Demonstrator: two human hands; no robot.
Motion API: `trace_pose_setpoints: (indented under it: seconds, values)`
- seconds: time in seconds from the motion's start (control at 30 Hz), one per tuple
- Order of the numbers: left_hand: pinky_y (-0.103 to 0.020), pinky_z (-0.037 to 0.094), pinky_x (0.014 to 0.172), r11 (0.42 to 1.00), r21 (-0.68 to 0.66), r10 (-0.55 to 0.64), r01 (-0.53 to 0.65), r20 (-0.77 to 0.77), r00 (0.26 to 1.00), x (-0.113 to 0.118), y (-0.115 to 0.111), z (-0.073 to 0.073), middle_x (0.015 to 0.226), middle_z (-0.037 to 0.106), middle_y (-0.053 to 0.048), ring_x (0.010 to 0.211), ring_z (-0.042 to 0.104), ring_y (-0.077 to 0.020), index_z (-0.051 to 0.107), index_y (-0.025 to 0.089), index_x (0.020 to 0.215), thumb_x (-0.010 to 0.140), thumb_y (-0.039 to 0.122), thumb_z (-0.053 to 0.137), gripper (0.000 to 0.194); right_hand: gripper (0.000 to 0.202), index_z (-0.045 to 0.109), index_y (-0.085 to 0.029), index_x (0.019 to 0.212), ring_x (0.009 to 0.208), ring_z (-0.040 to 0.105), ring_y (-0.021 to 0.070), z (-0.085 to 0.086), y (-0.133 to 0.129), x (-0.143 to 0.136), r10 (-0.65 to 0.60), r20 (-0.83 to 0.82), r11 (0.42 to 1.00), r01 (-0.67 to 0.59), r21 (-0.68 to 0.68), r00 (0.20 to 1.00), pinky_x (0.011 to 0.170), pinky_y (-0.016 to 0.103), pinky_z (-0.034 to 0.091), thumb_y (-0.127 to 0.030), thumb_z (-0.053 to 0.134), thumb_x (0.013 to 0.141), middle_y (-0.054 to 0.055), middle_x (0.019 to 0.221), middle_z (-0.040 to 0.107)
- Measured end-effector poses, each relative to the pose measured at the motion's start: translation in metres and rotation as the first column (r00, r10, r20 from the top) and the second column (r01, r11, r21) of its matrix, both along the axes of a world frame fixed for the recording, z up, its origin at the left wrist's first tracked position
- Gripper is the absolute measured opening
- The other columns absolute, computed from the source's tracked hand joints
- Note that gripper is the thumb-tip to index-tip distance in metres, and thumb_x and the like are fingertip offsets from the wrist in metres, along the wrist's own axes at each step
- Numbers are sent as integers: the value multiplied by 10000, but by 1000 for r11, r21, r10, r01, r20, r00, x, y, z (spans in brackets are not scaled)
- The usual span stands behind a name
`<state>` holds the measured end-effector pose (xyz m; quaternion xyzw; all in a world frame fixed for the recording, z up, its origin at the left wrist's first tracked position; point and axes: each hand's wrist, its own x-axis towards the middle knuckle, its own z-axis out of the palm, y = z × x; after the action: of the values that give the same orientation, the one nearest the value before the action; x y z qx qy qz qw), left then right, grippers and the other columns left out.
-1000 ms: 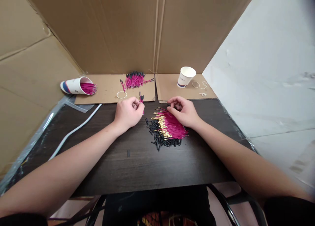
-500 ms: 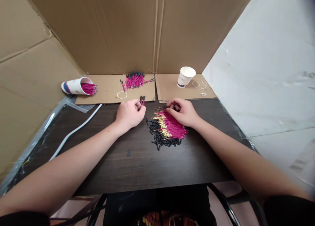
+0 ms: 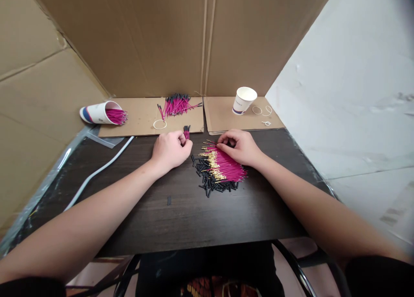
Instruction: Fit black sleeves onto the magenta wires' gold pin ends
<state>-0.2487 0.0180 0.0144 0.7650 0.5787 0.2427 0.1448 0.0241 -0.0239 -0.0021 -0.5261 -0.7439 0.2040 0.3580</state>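
Note:
My left hand (image 3: 171, 149) is closed around a small bunch of magenta wires (image 3: 186, 133), whose black-capped ends stick up above the fingers. My right hand (image 3: 237, 146) rests over the upper edge of a pile of magenta wires with gold tips (image 3: 226, 165), thumb and fingertips together at the end of a wire there. Under and beside the gold tips lie many short black tubes (image 3: 203, 176). A second heap of black-capped magenta wires (image 3: 177, 105) lies on the cardboard behind my left hand.
A white cup full of magenta wires (image 3: 102, 113) lies on its side at the left. An upright paper cup (image 3: 244, 101) and loose white bands (image 3: 257, 110) are on the right cardboard. A pale cable (image 3: 103, 170) crosses the dark table (image 3: 194, 223).
My right hand has shifted slightly left along the top of the wire pile, its thumb and fingertips closer together. My left hand and its bunch have barely moved.

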Motion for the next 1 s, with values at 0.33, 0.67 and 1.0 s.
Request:
trace_pose_setpoints:
  seconds: [0.33,0.67,1.0]
  values:
    - [-333,358,626,991,102,-94,86,76,993,-2,1,-6,603,565,9,574,484,-152,618,197,701,825,269,700,165,106,790,-206,859,710,550,175,6,-1,-2,-44,86,998,48,-47,995,723,352,428,-236,753,954,37,807,714]
    - [-335,495,720,735,283,-663,616,109,741,-5,-6,-6,804,593,-26,743,570,-166,716,173,862,923,213,691,77,111,756,-195,891,779,621,197,11,-2,-2,-1,168,997,14,-80,986,767,359,458,-201,721,996,56,879,740]
    - [-362,530,748,711,233,-689,664,43,723,-6,-5,-8,843,618,-47,790,592,-194,714,170,887,916,240,695,79,113,689,-183,934,914,649,240,17,-5,3,98,300,992,-68,-110,949,860,382,497,-146,638,1028,92,966,726]
